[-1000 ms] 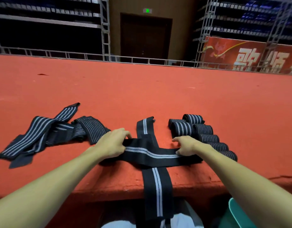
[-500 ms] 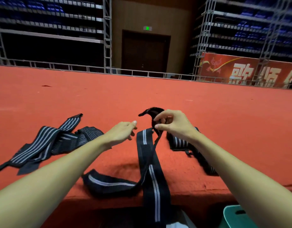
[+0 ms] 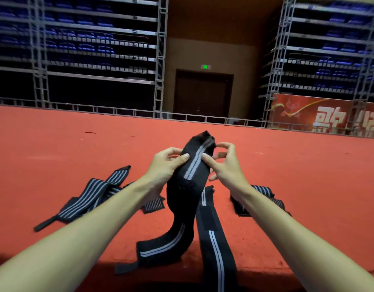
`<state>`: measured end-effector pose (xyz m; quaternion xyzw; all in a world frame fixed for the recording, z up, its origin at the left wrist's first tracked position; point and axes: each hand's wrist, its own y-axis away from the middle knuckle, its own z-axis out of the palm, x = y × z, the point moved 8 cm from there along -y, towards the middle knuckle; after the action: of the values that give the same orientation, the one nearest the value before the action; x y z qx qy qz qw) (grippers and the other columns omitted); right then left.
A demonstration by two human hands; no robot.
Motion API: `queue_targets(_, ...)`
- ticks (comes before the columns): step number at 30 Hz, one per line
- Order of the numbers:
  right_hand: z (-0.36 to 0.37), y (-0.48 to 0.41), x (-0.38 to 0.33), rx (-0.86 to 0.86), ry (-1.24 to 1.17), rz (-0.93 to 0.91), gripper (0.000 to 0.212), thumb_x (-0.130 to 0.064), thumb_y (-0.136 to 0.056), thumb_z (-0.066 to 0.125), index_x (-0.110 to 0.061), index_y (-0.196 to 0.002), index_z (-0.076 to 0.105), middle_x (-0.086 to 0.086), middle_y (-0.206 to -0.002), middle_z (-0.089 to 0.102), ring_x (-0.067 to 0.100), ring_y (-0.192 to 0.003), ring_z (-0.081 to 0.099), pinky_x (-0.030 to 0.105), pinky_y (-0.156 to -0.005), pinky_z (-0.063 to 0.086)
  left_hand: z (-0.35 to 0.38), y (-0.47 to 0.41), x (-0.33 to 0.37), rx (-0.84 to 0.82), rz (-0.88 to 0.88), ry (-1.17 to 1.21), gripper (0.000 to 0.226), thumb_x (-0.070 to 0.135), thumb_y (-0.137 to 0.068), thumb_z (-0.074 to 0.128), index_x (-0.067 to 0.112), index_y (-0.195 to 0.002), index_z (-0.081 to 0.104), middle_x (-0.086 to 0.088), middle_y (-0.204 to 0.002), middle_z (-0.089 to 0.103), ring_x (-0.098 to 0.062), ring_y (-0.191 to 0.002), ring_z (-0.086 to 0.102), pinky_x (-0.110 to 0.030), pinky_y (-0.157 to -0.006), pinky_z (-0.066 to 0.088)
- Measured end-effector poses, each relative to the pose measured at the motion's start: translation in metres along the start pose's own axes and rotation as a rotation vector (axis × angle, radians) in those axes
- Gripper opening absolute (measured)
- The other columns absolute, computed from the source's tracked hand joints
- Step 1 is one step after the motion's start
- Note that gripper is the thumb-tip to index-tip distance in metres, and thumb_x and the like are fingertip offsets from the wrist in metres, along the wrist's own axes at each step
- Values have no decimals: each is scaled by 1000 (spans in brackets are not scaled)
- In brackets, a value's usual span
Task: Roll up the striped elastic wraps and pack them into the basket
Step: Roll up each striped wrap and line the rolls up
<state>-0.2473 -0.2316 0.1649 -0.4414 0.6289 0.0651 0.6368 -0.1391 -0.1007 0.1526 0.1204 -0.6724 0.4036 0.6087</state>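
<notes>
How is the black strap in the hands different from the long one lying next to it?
The held wrap is lifted and bent, pinched by the left hand and right hand; the flat wrap lies straight, untouched, hanging over the edge. Both are black with pale stripes.

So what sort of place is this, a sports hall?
Probably an indoor arena or event hall: tiers of blue folded seats on grey metal scaffolding, a wide red carpeted stage floor, and a red banner with large white characters.
</notes>
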Motion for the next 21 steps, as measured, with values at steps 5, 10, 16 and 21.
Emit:
queue_targets(5, 20, -4, 2, -145, -157, 173, 25, -19, -93, 62, -3, -112, 63, 14, -105, 66, 18, -74, 62, 23, -59, 53, 3, 11, 32, -81, 17, -81, 3, 15, -87, 67, 15, -90, 66, -6, -84, 68, -12, -71, 62, -21, -64, 48)
queue_targets(10, 27, -6, -2, -189, -517, 319, 32, 1, -84, 63, 6, -116, 62, 22, -108, 67, 27, -88, 64, 33, -79, 52, 17, 18, 49, -219, -144, 138, 17, 13, -91, 60, 6, -106, 63, -12, -98, 68, -18, -84, 65, -25, -74, 53)
queue_targets(16, 17, -15, -6, -157, -699, 385, 34, 8, -84, 59, -2, -117, 60, 21, -101, 68, 23, -69, 66, 28, -56, 56, 26, 20, 47, -325, -306, 443, 31, 14, -88, 59, -2, -115, 62, -11, -97, 69, -13, -77, 61, -18, -68, 55)
queue_targets(21, 17, -22, 26, -115, -560, 431, 31, 9, -85, 61, -1, -114, 62, 19, -106, 67, 25, -90, 68, 29, -79, 56, 14, 16, 3, -204, -274, 104, 13, 11, -93, 57, 11, -105, 62, -1, -80, 70, -11, -55, 63, -19, -43, 49)
